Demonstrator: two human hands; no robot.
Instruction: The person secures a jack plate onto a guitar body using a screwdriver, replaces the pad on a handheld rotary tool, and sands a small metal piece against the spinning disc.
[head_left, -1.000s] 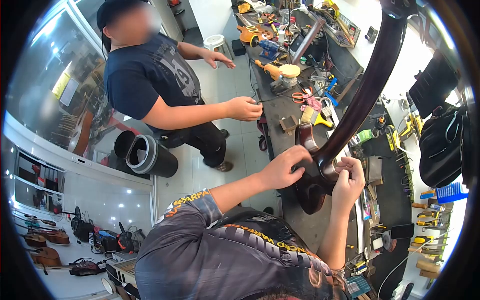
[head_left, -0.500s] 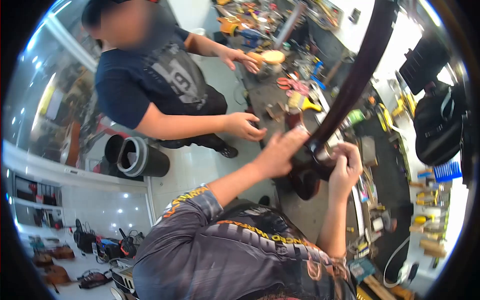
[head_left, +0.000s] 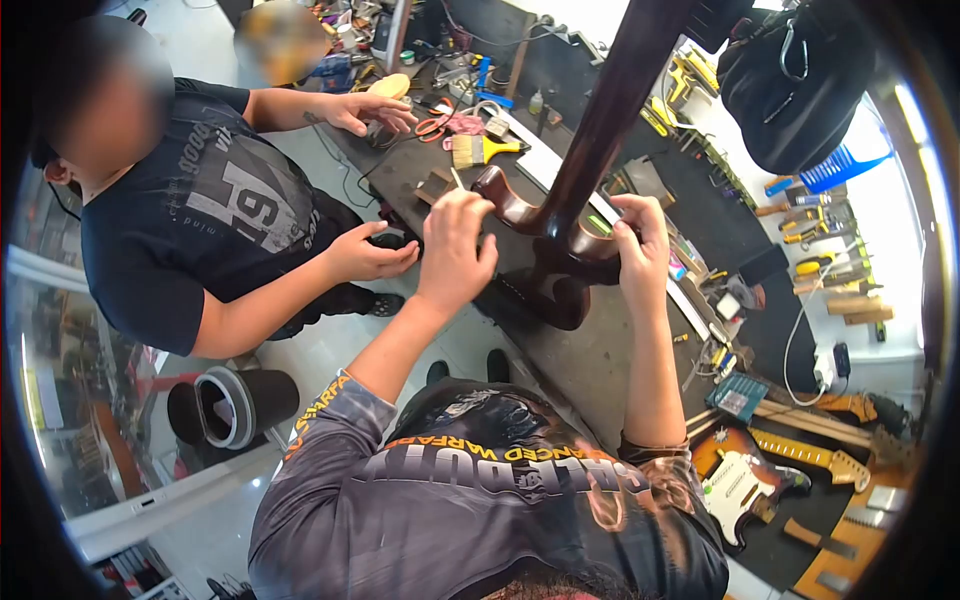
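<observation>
A dark brown, glossy electric guitar (head_left: 600,130) stands with its neck rising toward my head and its body over the bench. My right hand (head_left: 645,240) is closed on the edge of the body, by the horn on the right. Beside the left horn, and apart from it, my left hand (head_left: 455,250) has loosely bent fingers with the thumb away from them. Just beyond its fingers shows a thin pale stick; whether the hand touches it I cannot tell. A brush (head_left: 485,150) with a yellow handle lies farther off on the bench.
A co-worker (head_left: 230,210) in a black shirt stands at the left, both hands extended toward the bench (head_left: 560,370). Red-handled pliers (head_left: 435,120) lie among clutter. A sunburst guitar body (head_left: 740,480) is at the lower right. A dark bin (head_left: 235,405) stands on the floor.
My left hand has come off the guitar and moved left. My right hand stays on the body. The view has swung, and the co-worker's far hand is now lower over the bench.
</observation>
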